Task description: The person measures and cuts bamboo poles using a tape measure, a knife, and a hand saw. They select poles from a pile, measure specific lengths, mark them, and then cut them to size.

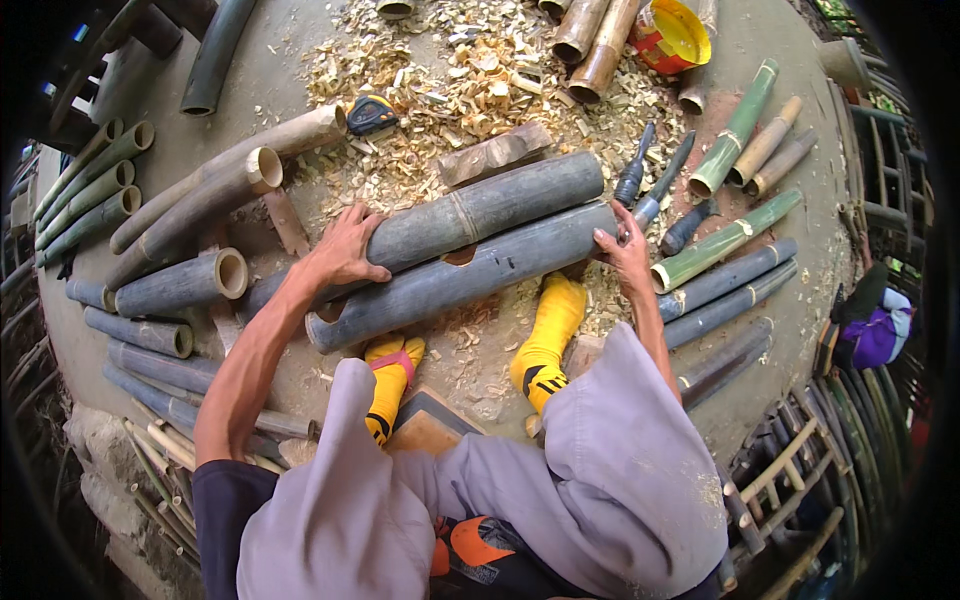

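Observation:
Two thick dark grey bamboo poles lie side by side in front of me, slanting up to the right. The near bamboo pole (500, 264) has a notch in its upper side and another cut at its left end. Behind it, the far bamboo pole (530, 192) shows a pale joint ring. My left hand (340, 247) spans the far pole, thumb on the near side and fingers over the back. At the near pole's right end, my right hand (628, 252) grips the rim with thumb and fingers. The undersides of both poles are hidden.
Wood chips (440, 90) cover the ground ahead, with a tape measure (371, 114) and a wooden block (495, 153) among them. A chisel-like tool (634, 168) and a blade (668, 180) lie right. Green bamboo (735, 130) and a yellow-red bucket (672, 38) stand beyond. Bamboo lengths (170, 283) line the left.

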The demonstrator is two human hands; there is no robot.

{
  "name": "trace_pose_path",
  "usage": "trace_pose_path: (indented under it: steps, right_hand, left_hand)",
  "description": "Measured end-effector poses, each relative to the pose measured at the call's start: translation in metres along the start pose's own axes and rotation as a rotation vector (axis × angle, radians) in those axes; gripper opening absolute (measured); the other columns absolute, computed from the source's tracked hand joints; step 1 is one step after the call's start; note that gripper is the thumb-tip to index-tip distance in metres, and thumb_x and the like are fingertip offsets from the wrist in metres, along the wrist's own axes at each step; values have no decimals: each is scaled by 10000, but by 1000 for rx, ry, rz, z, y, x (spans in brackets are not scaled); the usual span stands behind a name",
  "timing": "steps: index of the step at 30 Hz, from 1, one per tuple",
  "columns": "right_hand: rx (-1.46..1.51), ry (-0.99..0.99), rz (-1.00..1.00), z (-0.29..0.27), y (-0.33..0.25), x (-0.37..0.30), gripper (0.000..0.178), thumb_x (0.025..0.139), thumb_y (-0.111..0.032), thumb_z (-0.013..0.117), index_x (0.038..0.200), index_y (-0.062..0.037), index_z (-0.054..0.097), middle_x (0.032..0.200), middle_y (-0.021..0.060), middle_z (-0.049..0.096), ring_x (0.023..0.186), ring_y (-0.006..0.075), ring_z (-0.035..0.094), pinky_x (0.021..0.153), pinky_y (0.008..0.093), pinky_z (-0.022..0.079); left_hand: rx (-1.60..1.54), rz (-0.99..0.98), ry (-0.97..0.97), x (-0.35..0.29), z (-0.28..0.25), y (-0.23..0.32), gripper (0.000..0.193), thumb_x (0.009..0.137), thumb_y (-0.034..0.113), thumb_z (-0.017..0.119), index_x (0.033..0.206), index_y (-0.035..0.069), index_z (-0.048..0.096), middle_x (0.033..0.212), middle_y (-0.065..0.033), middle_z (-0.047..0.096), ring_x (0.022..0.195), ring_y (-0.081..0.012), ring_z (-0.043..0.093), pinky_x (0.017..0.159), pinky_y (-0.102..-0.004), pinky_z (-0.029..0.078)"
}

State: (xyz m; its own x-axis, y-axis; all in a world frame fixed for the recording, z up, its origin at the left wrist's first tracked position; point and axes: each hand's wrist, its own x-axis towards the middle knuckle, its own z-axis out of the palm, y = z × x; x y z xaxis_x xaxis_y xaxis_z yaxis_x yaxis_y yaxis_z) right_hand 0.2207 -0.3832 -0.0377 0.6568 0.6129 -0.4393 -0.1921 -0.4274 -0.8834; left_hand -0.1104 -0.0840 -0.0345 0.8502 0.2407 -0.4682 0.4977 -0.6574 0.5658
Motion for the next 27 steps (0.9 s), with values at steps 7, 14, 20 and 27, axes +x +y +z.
trace_pose_path:
  steps: [7,14,20,27]
  right_hand:
    - [-20,-107,-5,11,-5,15,663,807,-171,737,1370,8,437,1266,122,535,1112,183,525,985,304,394]
    - [36,-103,-25,13,2,20,647,800,-162,720,1364,-7,442,1244,114,543,1103,179,529,972,296,402]
    - [66,-61,-6,17,2,21,641,765,-156,724,1332,6,472,1277,126,525,1146,189,509,993,300,378]
    - [-37,-39,19,18,1,29,606,728,-174,734,1284,-33,540,1239,123,573,1156,220,507,1004,331,368]
  left_hand:
    - [-131,-64,-4,-15,-1,12,905,560,288,804,1329,8,419,1259,-201,495,1216,-358,430,1032,-421,366]
    - [18,-134,67,-24,17,20,1121,566,505,807,1441,63,263,1401,-193,371,1293,-351,363,1053,-558,284]
    - [283,-158,243,-35,48,86,1373,403,627,826,1496,132,157,1503,-191,169,1393,-409,131,1064,-655,96]
    - [196,-170,275,-34,55,85,1367,363,552,860,1492,168,193,1510,-168,169,1401,-398,109,1070,-641,57]
